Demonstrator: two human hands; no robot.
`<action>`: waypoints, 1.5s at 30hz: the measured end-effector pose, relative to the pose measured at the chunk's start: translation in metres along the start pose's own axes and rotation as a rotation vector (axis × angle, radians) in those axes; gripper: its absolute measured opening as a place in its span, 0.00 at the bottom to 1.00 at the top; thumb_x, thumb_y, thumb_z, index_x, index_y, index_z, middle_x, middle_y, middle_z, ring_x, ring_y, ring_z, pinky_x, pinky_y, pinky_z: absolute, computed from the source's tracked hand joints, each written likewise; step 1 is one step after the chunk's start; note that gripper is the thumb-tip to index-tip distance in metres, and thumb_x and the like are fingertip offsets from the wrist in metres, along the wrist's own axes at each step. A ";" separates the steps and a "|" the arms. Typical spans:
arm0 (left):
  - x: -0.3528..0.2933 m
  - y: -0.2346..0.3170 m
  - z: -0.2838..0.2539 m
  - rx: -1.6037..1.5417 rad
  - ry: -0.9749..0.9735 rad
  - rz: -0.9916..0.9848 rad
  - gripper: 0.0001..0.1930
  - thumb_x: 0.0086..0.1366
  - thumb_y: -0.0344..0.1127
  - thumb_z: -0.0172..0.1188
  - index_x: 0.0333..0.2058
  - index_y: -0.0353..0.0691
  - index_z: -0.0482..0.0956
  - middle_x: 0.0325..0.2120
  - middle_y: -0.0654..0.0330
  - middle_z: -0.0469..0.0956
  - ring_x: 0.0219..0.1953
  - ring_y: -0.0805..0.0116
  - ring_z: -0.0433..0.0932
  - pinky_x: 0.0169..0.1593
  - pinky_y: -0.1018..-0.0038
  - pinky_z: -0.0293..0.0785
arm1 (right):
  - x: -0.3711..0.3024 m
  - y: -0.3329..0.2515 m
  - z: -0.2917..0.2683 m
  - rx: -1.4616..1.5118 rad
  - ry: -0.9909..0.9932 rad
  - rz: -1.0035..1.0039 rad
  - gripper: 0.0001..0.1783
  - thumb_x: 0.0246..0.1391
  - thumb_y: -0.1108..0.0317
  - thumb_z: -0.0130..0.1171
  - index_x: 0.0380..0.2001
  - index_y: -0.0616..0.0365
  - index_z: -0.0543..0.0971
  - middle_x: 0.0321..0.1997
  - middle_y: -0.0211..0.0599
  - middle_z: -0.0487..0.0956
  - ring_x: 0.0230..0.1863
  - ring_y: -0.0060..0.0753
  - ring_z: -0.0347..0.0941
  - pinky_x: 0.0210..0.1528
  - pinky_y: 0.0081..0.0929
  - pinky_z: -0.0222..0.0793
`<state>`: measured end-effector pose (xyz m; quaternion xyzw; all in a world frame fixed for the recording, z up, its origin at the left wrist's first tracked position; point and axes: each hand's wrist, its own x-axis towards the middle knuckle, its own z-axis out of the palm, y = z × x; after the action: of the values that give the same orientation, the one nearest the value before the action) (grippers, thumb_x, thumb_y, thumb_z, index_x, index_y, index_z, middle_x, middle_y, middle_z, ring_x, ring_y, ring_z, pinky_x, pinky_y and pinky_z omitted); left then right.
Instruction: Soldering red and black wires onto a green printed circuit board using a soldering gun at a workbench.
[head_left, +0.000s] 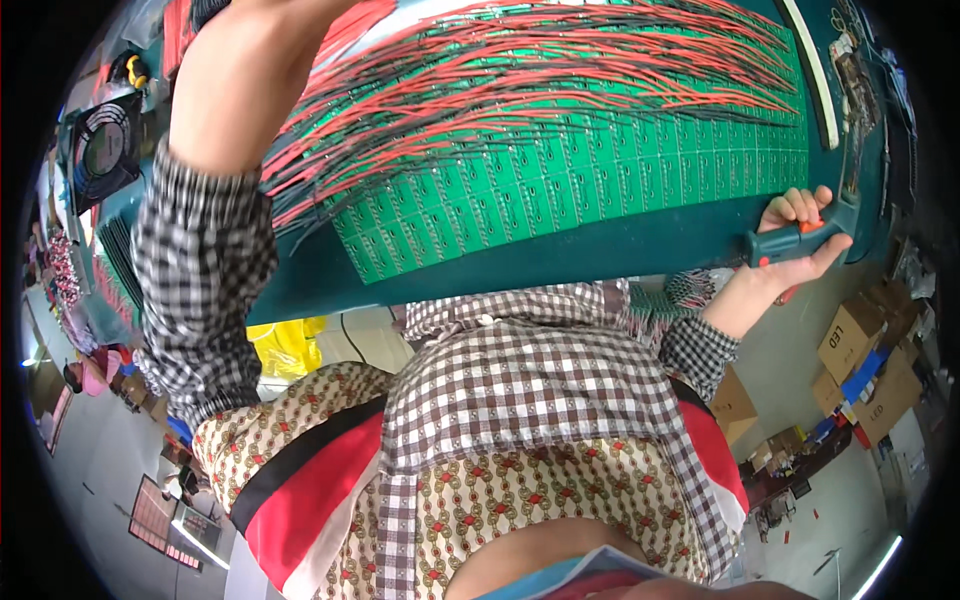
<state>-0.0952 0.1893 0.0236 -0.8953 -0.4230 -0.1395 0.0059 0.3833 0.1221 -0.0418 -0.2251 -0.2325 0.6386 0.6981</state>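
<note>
- Head view: the table (600, 255), dark green, is the landmark; on it lies a wide panel (640, 170) of small green boards in rows, and red and black wires (560, 70) fan across the panel's far half.
- Right hand (795, 245) at the table's near right corner; fingers curled round a tool (800, 238) with a dark green handle and orange parts, thumb below it; the tool's head lies against the table edge.
- Left forearm (225, 90) rises over the table's left part, checked sleeve (200, 270) pushed to mid-arm; the left hand is cut off at the top of the picture, so whether it is spread or pinching cannot be told.
- The forearm hides the wires' left ends and the panel's left rows.
- Left of the table: a black fan (105, 150); small things past it are too blurred to name.
- Right of the table: cardboard boxes (870, 360) on the floor, well apart from the hand.
- Near edge of the table runs just above the person's checked shirt (520, 400); open floor shows below the table on both sides; a white strip (815, 70) lies along the table's right end.
</note>
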 end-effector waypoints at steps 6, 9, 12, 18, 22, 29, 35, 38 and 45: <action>-0.060 0.045 0.028 -0.420 0.271 -0.296 0.17 0.54 0.18 0.58 0.43 0.38 0.80 0.28 0.54 0.76 0.28 0.62 0.76 0.33 0.75 0.72 | 0.013 -0.007 -0.006 -0.100 0.027 0.021 0.36 0.50 0.45 0.62 0.49 0.67 0.69 0.30 0.32 0.69 0.34 0.27 0.65 0.42 0.26 0.68; -0.083 0.064 0.025 -0.434 0.238 -0.334 0.16 0.53 0.17 0.57 0.41 0.36 0.80 0.31 0.56 0.79 0.33 0.63 0.79 0.36 0.74 0.74 | 0.014 -0.017 -0.008 -0.204 0.067 0.070 0.37 0.50 0.45 0.62 0.50 0.68 0.69 0.31 0.32 0.70 0.34 0.27 0.65 0.42 0.26 0.68; -0.103 0.075 0.029 -0.459 0.251 -0.388 0.17 0.51 0.17 0.56 0.41 0.36 0.80 0.31 0.57 0.77 0.32 0.63 0.78 0.35 0.74 0.74 | 0.010 -0.025 0.009 -0.353 0.097 0.046 0.38 0.50 0.45 0.62 0.51 0.67 0.69 0.33 0.33 0.70 0.37 0.29 0.67 0.41 0.27 0.69; -0.122 0.091 0.047 -0.456 0.130 -0.410 0.19 0.49 0.18 0.58 0.42 0.37 0.81 0.30 0.59 0.76 0.31 0.66 0.77 0.33 0.76 0.72 | -0.008 -0.008 0.040 -0.645 0.153 0.032 0.37 0.55 0.40 0.52 0.50 0.67 0.70 0.34 0.36 0.73 0.36 0.31 0.70 0.41 0.29 0.70; -0.133 0.092 0.061 -0.324 0.145 -0.424 0.20 0.47 0.20 0.59 0.42 0.40 0.81 0.30 0.61 0.77 0.29 0.65 0.76 0.32 0.75 0.71 | 0.009 -0.022 0.068 -1.076 0.180 -0.059 0.38 0.58 0.40 0.47 0.52 0.70 0.68 0.36 0.40 0.75 0.40 0.37 0.74 0.38 0.31 0.77; -0.135 0.087 0.076 -0.273 0.211 -0.401 0.15 0.45 0.25 0.60 0.36 0.38 0.81 0.28 0.63 0.75 0.30 0.68 0.74 0.33 0.75 0.73 | 0.049 -0.074 0.076 -0.783 0.038 0.147 0.40 0.55 0.46 0.54 0.58 0.71 0.62 0.44 0.38 0.68 0.43 0.32 0.64 0.43 0.29 0.64; -0.124 0.094 0.067 -0.328 0.300 -0.347 0.20 0.42 0.21 0.60 0.39 0.38 0.81 0.30 0.62 0.77 0.30 0.66 0.76 0.32 0.75 0.74 | -0.017 0.055 0.080 -0.492 -0.022 0.363 0.42 0.55 0.40 0.52 0.56 0.70 0.62 0.41 0.43 0.72 0.41 0.40 0.73 0.37 0.36 0.78; -0.109 0.099 0.062 -0.258 0.139 -0.379 0.18 0.43 0.21 0.60 0.37 0.38 0.81 0.30 0.61 0.77 0.30 0.66 0.76 0.32 0.73 0.74 | -0.043 0.089 0.081 -0.416 -0.056 0.410 0.43 0.55 0.39 0.51 0.56 0.71 0.62 0.40 0.44 0.74 0.41 0.43 0.75 0.38 0.38 0.80; -0.119 0.094 0.075 -0.191 0.335 -0.328 0.15 0.45 0.29 0.60 0.36 0.42 0.81 0.28 0.66 0.74 0.28 0.70 0.74 0.30 0.76 0.72 | -0.087 0.103 0.095 -0.748 -0.038 0.431 0.46 0.49 0.40 0.58 0.55 0.73 0.63 0.40 0.44 0.74 0.40 0.44 0.77 0.40 0.37 0.79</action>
<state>-0.0773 0.0480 -0.0683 -0.7756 -0.5406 -0.3244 -0.0315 0.2370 0.0453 -0.0327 -0.4944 -0.4084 0.6455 0.4148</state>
